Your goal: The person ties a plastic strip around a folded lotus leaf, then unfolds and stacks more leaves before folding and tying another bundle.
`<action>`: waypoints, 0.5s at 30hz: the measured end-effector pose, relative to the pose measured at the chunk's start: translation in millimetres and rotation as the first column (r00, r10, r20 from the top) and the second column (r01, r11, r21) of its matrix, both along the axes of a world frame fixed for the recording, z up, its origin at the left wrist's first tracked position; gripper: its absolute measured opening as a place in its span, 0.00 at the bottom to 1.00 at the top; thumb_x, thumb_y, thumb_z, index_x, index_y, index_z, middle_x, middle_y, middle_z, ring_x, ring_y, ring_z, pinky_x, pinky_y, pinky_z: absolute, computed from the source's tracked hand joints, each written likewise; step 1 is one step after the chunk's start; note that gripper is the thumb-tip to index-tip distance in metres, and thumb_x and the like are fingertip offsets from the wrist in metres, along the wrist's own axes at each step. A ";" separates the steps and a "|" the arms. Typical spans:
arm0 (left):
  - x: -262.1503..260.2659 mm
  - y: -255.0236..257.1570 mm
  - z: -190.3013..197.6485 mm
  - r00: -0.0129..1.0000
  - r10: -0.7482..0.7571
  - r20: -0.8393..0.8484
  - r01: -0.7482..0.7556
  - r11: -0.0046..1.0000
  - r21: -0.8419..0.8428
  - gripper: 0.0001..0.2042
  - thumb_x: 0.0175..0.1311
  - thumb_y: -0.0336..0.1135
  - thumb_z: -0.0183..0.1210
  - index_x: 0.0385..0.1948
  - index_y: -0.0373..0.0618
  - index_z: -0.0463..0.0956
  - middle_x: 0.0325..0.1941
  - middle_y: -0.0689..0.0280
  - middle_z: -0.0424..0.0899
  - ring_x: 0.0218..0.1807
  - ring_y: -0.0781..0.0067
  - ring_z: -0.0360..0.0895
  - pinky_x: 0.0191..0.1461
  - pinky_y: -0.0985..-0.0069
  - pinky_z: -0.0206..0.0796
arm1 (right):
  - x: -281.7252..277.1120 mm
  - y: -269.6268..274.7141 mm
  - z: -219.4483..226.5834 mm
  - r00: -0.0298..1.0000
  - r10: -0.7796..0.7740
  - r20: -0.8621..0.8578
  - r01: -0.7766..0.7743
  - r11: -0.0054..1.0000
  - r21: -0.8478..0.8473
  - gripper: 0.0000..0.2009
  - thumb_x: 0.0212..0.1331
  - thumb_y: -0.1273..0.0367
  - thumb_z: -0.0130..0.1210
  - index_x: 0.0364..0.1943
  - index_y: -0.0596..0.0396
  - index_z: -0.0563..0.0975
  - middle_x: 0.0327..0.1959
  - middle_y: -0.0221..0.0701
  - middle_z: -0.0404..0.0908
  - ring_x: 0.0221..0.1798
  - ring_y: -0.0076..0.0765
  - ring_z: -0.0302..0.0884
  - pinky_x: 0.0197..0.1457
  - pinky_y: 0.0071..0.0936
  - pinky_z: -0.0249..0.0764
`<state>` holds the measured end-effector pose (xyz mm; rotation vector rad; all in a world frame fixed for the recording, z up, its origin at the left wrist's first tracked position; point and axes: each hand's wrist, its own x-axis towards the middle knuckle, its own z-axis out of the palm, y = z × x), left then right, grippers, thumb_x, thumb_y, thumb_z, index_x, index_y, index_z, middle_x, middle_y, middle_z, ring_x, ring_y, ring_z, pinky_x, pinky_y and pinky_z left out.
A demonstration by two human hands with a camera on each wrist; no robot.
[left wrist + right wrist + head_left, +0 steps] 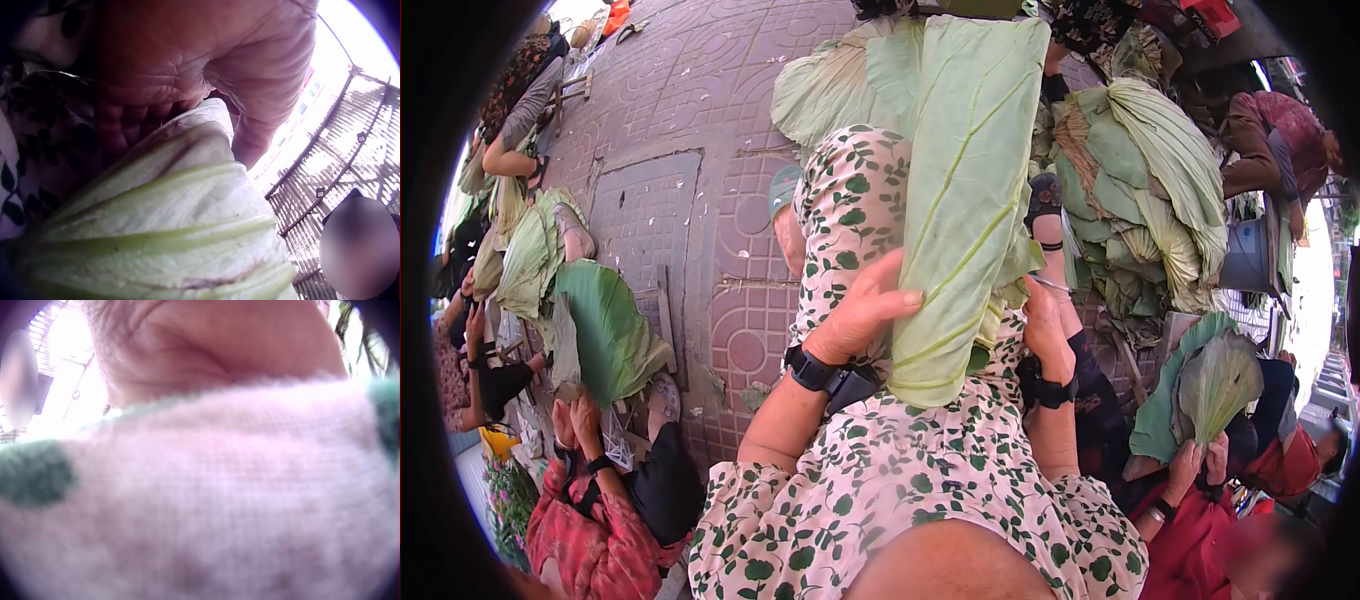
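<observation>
A large folded lotus leaf (pixel 970 180), pale green with raised veins, lies lengthwise over the person's lap in the head view. My left hand (pixel 865 310) grips its left edge, thumb on top and fingers tucked underneath. The left wrist view shows that hand (pixel 206 69) around the pleated leaf (pixel 156 219). At the leaf's right edge is my right hand (pixel 1045 325), its fingers partly hidden by leaf layers. A thin grey sliver (pixel 1048 283) shows by its fingertips; I cannot tell whether it is held. Patterned cloth (pixel 206 487) covers most of the right wrist view, below the hand (pixel 219 350).
More lotus leaves (pixel 830 90) spread beyond the knees. A tall leaf pile (pixel 1140 190) stands at right, with a grey bucket (pixel 1245 255) behind. People with leaves sit on both sides; one person's hands (pixel 580 425) hold a leaf at left. Paving (pixel 740 250) lies between.
</observation>
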<state>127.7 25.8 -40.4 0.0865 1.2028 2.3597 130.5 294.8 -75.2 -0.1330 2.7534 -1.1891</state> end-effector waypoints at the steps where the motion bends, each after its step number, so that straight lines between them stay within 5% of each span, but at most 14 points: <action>1: -0.1 0.2 0.8 1.000 0.000 0.000 0.000 1.000 0.000 0.31 0.52 0.37 0.57 0.58 0.33 0.61 0.56 0.60 0.71 0.57 0.72 0.67 0.62 0.75 0.55 | 0.1 -0.3 0.7 1.000 0.009 -0.011 -0.009 1.000 0.010 0.09 0.58 0.75 0.44 0.41 0.62 0.71 0.35 0.51 0.75 0.42 0.60 0.70 0.42 0.43 0.67; 3: -0.2 0.8 2.4 0.999 0.003 0.032 -0.002 1.000 -0.027 0.36 0.48 0.43 0.60 0.59 0.32 0.58 0.57 0.59 0.70 0.57 0.71 0.68 0.62 0.76 0.56 | -0.4 2.3 -5.8 0.999 0.019 -0.046 -0.020 1.000 -0.017 0.09 0.58 0.75 0.44 0.41 0.62 0.71 0.35 0.51 0.75 0.42 0.60 0.70 0.42 0.43 0.67; 7: 0.5 0.2 -0.4 1.000 0.004 0.000 -0.004 1.000 0.010 0.32 0.52 0.38 0.58 0.59 0.33 0.60 0.57 0.60 0.71 0.57 0.72 0.67 0.62 0.75 0.55 | -2.5 6.4 -21.5 0.999 0.006 -0.043 -0.011 0.992 -0.124 0.09 0.58 0.75 0.44 0.41 0.62 0.71 0.35 0.51 0.75 0.42 0.60 0.70 0.42 0.42 0.67; 10: 0.3 -0.2 0.2 1.000 -0.001 -0.001 0.001 1.000 -0.002 0.32 0.52 0.38 0.58 0.59 0.33 0.60 0.57 0.60 0.70 0.57 0.72 0.67 0.62 0.76 0.55 | -0.3 1.6 -6.5 0.989 0.053 -0.140 -0.046 0.998 0.048 0.09 0.58 0.75 0.44 0.41 0.62 0.71 0.35 0.51 0.75 0.42 0.60 0.71 0.42 0.42 0.67; 15: 0.1 1.6 5.1 1.000 0.003 0.026 -0.003 1.000 -0.018 0.37 0.48 0.44 0.61 0.59 0.32 0.58 0.57 0.60 0.70 0.56 0.72 0.68 0.61 0.77 0.57 | -5.5 11.9 -29.5 0.994 0.067 -0.091 -0.070 0.997 -0.028 0.09 0.58 0.75 0.44 0.41 0.62 0.72 0.35 0.51 0.75 0.42 0.60 0.71 0.43 0.41 0.67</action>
